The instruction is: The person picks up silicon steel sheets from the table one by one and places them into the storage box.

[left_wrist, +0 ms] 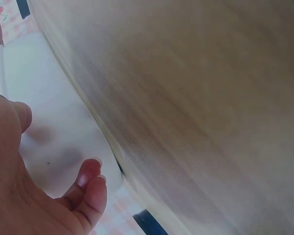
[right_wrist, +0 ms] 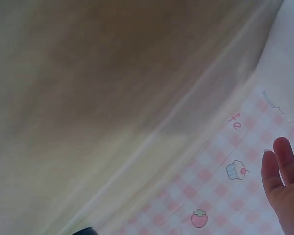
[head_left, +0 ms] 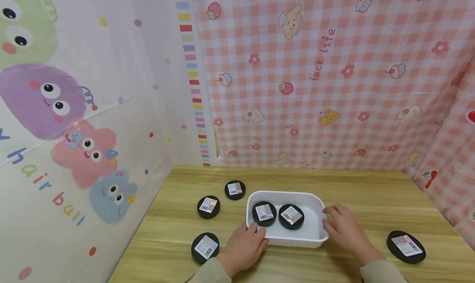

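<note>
A white plastic container (head_left: 295, 241) stands on the table with two round black discs inside, a left disc (head_left: 264, 213) and a right disc (head_left: 291, 216), each bearing a pale label. My left hand (head_left: 243, 248) grips its near left corner, fingers over the rim; the left wrist view shows the thumb and curled fingers around the white wall (left_wrist: 54, 107). At the right end, my right hand (head_left: 345, 229) holds the rim with its fingertips. In the right wrist view, fingers (right_wrist: 284, 161) of that hand show beside part of the container (right_wrist: 286, 58).
Left of the container lie three more labelled black discs: a far one (head_left: 235, 190), a middle one (head_left: 208, 207) and a near one (head_left: 205, 248) beside my left wrist. Another disc (head_left: 406, 246) lies at the right. Patterned cloths hang behind the wooden table (head_left: 315, 178) and at its sides.
</note>
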`<state>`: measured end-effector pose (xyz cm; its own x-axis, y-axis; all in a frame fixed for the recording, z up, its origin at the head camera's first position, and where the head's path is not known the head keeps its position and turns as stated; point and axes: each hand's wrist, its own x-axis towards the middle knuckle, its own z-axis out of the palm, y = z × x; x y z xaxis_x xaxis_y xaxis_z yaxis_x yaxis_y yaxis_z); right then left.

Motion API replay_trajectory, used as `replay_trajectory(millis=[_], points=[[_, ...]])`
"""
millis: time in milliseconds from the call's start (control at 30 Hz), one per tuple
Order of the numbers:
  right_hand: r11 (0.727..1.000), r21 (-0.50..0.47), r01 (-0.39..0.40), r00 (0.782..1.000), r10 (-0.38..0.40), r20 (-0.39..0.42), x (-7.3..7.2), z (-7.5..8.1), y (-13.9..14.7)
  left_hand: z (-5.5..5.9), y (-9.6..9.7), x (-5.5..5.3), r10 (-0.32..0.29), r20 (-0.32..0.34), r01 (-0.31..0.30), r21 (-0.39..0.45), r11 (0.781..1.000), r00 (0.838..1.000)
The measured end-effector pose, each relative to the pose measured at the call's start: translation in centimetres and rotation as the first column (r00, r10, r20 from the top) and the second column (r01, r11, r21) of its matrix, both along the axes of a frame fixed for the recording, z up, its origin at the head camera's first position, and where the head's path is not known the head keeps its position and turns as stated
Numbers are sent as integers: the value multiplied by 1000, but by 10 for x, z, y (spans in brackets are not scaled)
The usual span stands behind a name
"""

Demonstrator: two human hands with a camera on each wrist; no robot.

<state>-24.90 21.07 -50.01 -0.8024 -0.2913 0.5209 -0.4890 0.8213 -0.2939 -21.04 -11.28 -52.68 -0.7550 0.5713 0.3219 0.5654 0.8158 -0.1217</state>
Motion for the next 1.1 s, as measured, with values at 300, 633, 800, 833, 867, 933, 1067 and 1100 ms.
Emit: replay_trajectory(millis=[300, 633, 800, 833, 867, 933, 1067, 1100], points=[[999, -52, 13, 1000, -12, 6, 8, -3, 5, 0, 1, 0, 6, 2, -6, -4, 1000, 1000], [997, -56, 45, 995, -40, 88, 13, -6, 14, -2, 0, -2, 11, 29, -11, -9, 1000, 1000], [997, -55, 44, 998, -41, 53, 14, -8, 18, -2, -1, -2, 2, 22, -1, -12, 1000, 1000], [997, -56, 46, 998, -43, 49, 14, -8, 19, -2, -1, -1, 0, 18, 0, -13, 1000, 1000], [997, -59, 47, 998, -44, 47, 15, -8, 20, -3, -1, -1, -1, 17, 1, -13, 1000, 1000], [997, -63, 51, 997, -48, 57, 16, -8, 22, -3, -1, -1, -1, 19, 1, -11, 1000, 1000], [996, -72, 58, 996, -53, 75, 18, -8, 25, -2, -1, -1, 2, 23, -1, -11, 1000, 1000], [996, -72, 60, 996, -55, 73, 18, -8, 25, -1, -1, -1, 2, 23, -1, -12, 1000, 1000]])
